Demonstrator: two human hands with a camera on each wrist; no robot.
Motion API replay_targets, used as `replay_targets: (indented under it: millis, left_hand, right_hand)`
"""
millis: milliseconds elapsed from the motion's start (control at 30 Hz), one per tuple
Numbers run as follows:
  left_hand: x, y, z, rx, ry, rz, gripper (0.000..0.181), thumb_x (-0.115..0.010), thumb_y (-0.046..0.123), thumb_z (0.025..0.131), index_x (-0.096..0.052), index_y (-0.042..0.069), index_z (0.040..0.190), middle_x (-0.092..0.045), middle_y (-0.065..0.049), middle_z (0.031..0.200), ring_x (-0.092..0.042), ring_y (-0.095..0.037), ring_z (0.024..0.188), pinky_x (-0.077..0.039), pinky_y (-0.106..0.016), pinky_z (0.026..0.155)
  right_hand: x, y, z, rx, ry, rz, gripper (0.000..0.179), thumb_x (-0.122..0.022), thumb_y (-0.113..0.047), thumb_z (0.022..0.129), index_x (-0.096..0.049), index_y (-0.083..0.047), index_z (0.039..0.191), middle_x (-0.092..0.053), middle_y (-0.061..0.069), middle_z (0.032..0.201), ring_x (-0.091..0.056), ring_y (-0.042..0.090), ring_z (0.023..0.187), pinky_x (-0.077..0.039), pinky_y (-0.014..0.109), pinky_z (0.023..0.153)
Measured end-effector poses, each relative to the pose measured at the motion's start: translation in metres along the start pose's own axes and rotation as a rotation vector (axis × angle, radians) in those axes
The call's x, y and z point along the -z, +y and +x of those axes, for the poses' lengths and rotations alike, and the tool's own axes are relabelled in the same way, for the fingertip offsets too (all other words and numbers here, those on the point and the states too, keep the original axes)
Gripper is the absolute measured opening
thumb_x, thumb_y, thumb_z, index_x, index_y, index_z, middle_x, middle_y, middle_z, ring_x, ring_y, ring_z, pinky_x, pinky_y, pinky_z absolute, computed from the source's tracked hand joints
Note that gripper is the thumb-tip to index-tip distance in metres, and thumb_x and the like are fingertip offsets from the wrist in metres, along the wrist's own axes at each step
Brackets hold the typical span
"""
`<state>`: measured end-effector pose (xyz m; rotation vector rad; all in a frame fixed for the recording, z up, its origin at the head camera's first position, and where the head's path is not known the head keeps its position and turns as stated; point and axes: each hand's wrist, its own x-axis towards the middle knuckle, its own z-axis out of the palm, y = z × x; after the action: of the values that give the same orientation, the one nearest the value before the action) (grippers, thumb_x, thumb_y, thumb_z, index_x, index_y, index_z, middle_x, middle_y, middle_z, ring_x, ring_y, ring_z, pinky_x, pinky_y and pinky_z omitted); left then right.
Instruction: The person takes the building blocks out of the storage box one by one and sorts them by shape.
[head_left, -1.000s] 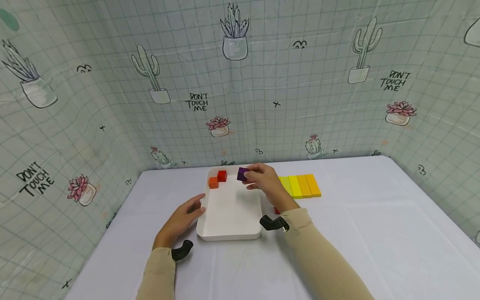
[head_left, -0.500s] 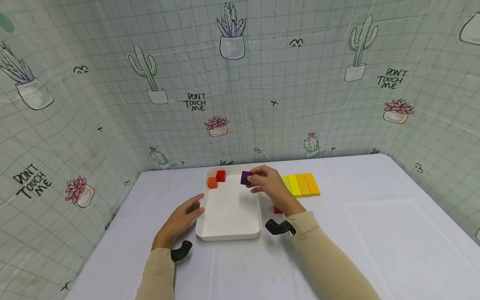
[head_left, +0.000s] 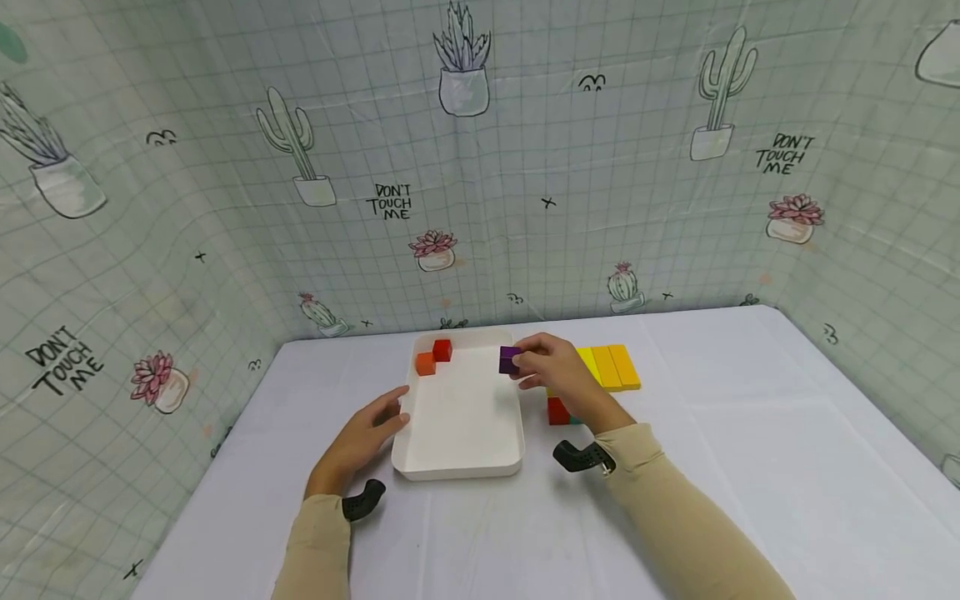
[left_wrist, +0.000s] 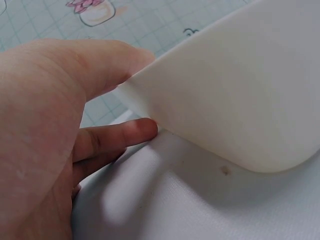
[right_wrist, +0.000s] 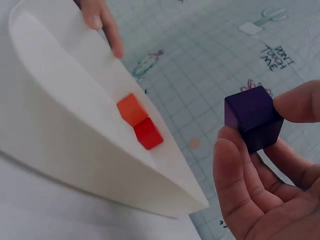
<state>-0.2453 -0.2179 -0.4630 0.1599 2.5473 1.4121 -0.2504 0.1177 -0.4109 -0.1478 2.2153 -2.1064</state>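
My right hand (head_left: 561,377) pinches a dark purple cube (head_left: 507,360) between thumb and fingers, raised over the right edge of the shallow white tray (head_left: 461,433). In the right wrist view the purple cube (right_wrist: 252,117) shows whole, with the thumb on one side and fingers beneath. Beside the tray's left wall is my left hand (head_left: 365,437), its thumb and fingertips at the wall and its fingers loosely extended. An orange cube (head_left: 425,364) and a red cube (head_left: 442,350) sit corner to corner in the tray's far left corner.
Right of the tray lies a row of yellow and amber flat blocks (head_left: 617,367), partly behind my right hand. Nearer to me is another red block (head_left: 558,410) with a sliver of teal beside it, partly covered by the right forearm. A patterned cloth (head_left: 510,167) hangs behind the white table.
My right hand has moved rightward and slightly down with the purple cube, from above the tray's far part to its right edge. More of the red block shows. The left hand stays put.
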Motion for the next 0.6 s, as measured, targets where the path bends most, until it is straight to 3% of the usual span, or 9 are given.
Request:
replay_targets:
  millis: [367,600]
  left_hand:
    - [0.000,0.001,0.000,-0.023,0.006,0.044,0.059,-0.063,0.040,0.098,-0.044,0.029,0.153,-0.045,-0.017,0.151,-0.038,-0.036,0.141,-0.028,-0.061,0.114]
    - [-0.001,0.001,0.000,-0.001,0.004,0.005,0.058,-0.063,0.040,0.098,-0.044,0.031,0.152,-0.043,-0.015,0.153,-0.036,-0.035,0.143,-0.028,-0.061,0.114]
  right_hand:
    - [0.018,0.007,-0.009,-0.017,-0.009,-0.082,0.036,-0.064,-0.018,0.095,-0.057,0.000,0.126,-0.066,0.017,0.118,-0.068,0.028,0.098,-0.059,0.037,0.085]
    - [0.032,0.012,-0.014,-0.017,-0.019,-0.087,0.041,-0.063,-0.020,0.096,-0.058,-0.002,0.132,-0.063,0.018,0.126,-0.067,0.029,0.103,-0.058,0.038,0.087]
